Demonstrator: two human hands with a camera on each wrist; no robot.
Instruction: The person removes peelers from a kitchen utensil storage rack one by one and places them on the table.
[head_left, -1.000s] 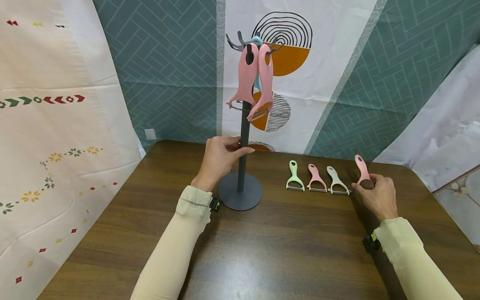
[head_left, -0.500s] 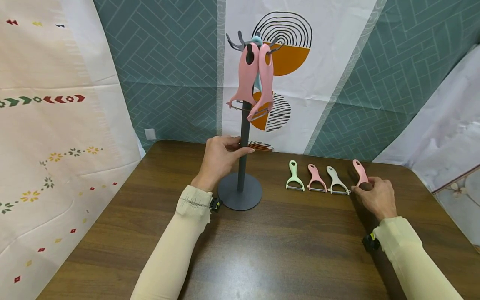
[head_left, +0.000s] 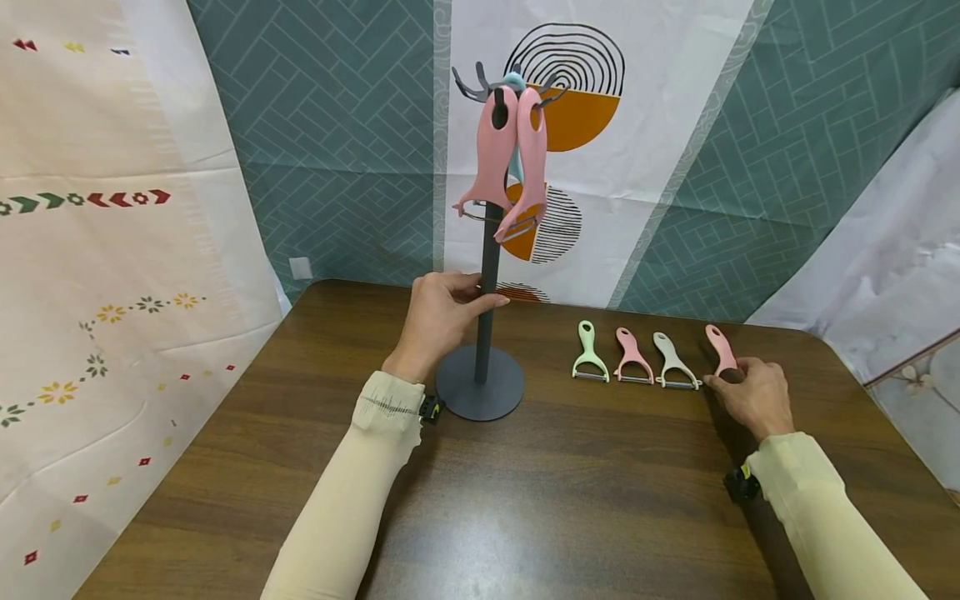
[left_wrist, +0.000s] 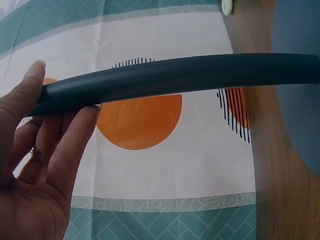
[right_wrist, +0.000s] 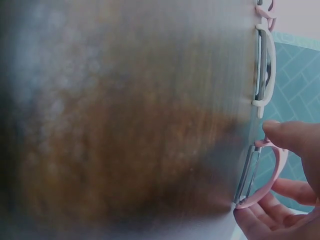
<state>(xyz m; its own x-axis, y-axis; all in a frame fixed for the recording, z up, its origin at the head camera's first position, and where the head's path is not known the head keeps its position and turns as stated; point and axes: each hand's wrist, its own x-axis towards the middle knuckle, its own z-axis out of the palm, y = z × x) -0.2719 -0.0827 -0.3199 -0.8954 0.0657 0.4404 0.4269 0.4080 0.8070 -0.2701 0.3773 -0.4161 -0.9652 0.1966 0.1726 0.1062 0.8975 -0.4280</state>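
My left hand [head_left: 435, 325] holds the upright pole [head_left: 486, 333] of a dark grey hook stand, thumb on one side and fingers on the other, as the left wrist view also shows. A pink peeler [head_left: 497, 158], another pink peeler [head_left: 533, 146] and a light blue peeler [head_left: 514, 81], mostly hidden behind them, hang from its hooks. At the right, my right hand [head_left: 759, 398] pinches a pink peeler [head_left: 721, 344] by the sides of its head, handle pointing away. In the right wrist view, thumb and fingers span that peeler's blade end [right_wrist: 281, 167], low at the tabletop.
Left of the right hand lie a green peeler [head_left: 587, 342], a pink peeler [head_left: 631, 350] and a pale grey peeler [head_left: 670, 354] in a row. The stand's round base [head_left: 465, 400] sits on the brown wooden table [head_left: 570, 475]. Patterned cloth [head_left: 345, 183] hangs behind.
The pink peeler in my right hand has come down and tilted lower, its handle end shifting slightly left beside the row. My left hand and the stand have stayed in place.
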